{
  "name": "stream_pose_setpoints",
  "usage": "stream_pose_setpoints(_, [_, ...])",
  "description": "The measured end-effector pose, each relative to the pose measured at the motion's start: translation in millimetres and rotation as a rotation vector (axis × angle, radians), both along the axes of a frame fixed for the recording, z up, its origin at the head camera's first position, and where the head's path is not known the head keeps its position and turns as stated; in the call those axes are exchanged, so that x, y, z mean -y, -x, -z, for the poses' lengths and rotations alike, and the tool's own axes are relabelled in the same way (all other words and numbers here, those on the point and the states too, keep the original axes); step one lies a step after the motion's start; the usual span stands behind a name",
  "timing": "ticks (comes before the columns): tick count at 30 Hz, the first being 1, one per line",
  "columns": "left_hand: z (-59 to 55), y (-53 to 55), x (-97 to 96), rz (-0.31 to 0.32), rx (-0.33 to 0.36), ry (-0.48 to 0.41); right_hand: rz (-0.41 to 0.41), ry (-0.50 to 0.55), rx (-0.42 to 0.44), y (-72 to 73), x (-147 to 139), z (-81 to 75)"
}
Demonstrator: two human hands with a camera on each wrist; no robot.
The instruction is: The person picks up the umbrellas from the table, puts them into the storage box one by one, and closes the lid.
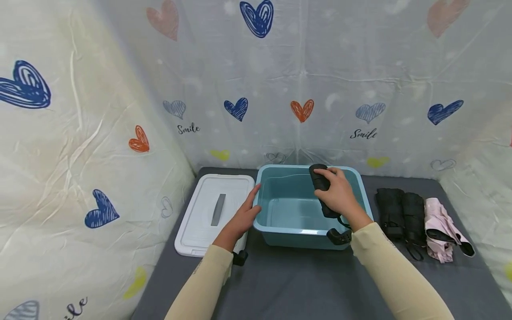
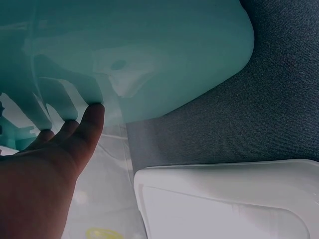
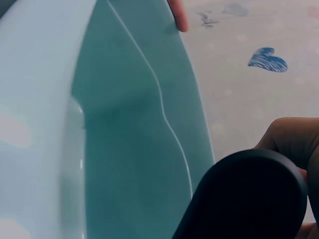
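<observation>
A compact black folded umbrella (image 1: 320, 183) is gripped in my right hand (image 1: 338, 192), tilted above the right part of a blue plastic bin (image 1: 280, 231). Its dark rounded end fills the lower right of the right wrist view, with the bin's inner wall (image 3: 134, 149) behind it. A dark strap hangs near the hand. At the bin's left side, my left hand (image 1: 242, 218) has its fingers extended along the rim. In the left wrist view its fingertips (image 2: 94, 112) touch the bin's outer wall (image 2: 174, 55).
A white lid (image 1: 196, 218) with a grey handle (image 1: 218, 210) lies left of the bin. To the right, two black folded umbrellas (image 1: 390, 209) (image 1: 414, 215) and a pink one (image 1: 439, 222) lie side by side on the grey tabletop (image 1: 296, 284). Heart-patterned curtains (image 1: 272, 71) surround the table.
</observation>
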State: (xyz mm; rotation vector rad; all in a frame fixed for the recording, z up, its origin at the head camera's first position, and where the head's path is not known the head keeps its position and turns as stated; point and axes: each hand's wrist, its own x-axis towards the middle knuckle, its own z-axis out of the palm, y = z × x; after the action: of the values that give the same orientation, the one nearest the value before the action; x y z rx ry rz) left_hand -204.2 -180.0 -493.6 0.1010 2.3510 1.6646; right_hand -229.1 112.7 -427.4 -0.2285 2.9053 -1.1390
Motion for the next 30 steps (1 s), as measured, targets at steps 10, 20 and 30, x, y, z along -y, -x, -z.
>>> stream_pose_setpoints(10, [-1.1, -1.3, -1.8, -0.005, 0.0, -0.005, -0.048, 0.01, 0.042, 5.8, 19, 6.2])
stream_pose_setpoints(20, [0.3, -1.3, 0.2, -0.018, -0.003, 0.001, -0.098, 0.027, 0.091, 14.7, 28, 5.4])
stream_pose_setpoints(30, [2.2, -1.0, 1.6, 0.01, -0.016, -0.024, -0.225, 0.123, 0.213, 31.8, 30, 1.3])
